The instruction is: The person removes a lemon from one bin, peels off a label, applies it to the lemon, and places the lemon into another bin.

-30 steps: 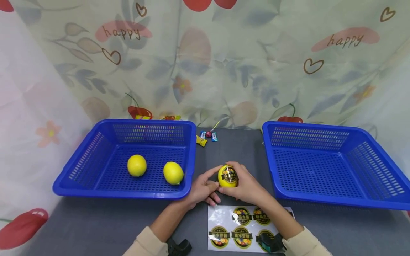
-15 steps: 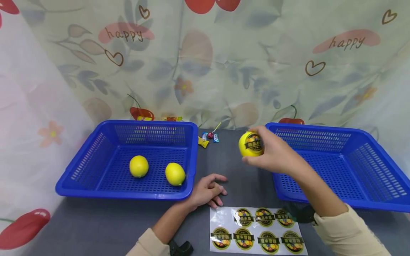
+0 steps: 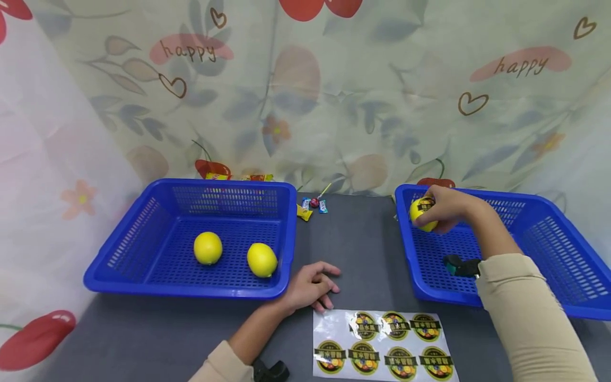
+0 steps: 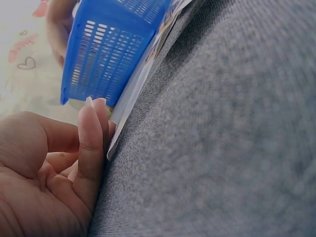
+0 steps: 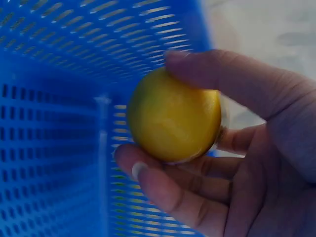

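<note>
My right hand (image 3: 446, 208) holds a yellow lemon (image 3: 421, 215) with a black and gold round sticker on it, over the left back corner of the right blue basket (image 3: 409, 254). In the right wrist view the thumb and fingers curl round the lemon (image 5: 173, 118), with the basket wall behind. My left hand (image 3: 312, 286) rests on the grey table beside the left basket (image 3: 191, 291), fingers relaxed and holding nothing. Just in front of it lies a white sticker sheet (image 3: 334, 331) with several round labels, its corner near the fingertips in the left wrist view.
Two lemons without visible stickers, one (image 3: 208, 248) near the middle and one (image 3: 262, 260) at the right side, lie in the left basket. Small wrapped candies (image 3: 304, 212) and a lollipop (image 3: 314, 202) lie at the back between the baskets. A patterned curtain (image 3: 334, 106) hangs behind.
My right hand has carried the stickered lemon away from the left hand, up and rightward, to over the right basket. The left hand has let go of it and stayed on the table.
</note>
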Action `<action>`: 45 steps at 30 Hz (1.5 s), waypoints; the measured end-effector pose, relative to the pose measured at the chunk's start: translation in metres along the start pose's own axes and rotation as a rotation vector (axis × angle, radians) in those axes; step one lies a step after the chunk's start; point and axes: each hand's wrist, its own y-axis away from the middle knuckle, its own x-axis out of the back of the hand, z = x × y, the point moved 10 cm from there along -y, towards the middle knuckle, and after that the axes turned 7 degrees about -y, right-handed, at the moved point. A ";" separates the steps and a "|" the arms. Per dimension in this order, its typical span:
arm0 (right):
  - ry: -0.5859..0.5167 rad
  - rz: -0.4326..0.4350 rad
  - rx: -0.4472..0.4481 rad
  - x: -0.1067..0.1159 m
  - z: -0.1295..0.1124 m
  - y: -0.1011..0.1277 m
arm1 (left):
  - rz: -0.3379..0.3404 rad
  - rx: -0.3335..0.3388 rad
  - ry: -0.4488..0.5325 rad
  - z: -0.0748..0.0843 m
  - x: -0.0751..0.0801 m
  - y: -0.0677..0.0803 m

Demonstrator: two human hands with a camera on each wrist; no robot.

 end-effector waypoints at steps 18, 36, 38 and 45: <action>0.062 -0.041 -0.163 -0.028 0.025 -0.029 | 0.021 -0.007 -0.020 0.002 0.001 0.002; 0.298 0.135 0.052 -0.012 -0.047 0.031 | 0.064 -0.019 -0.090 0.003 -0.001 0.004; 0.364 0.188 0.148 -0.021 -0.072 0.051 | 0.061 -0.018 -0.144 0.007 -0.003 0.005; 0.459 0.100 0.320 -0.113 -0.108 0.105 | 0.013 -0.113 -0.518 0.039 -0.019 0.016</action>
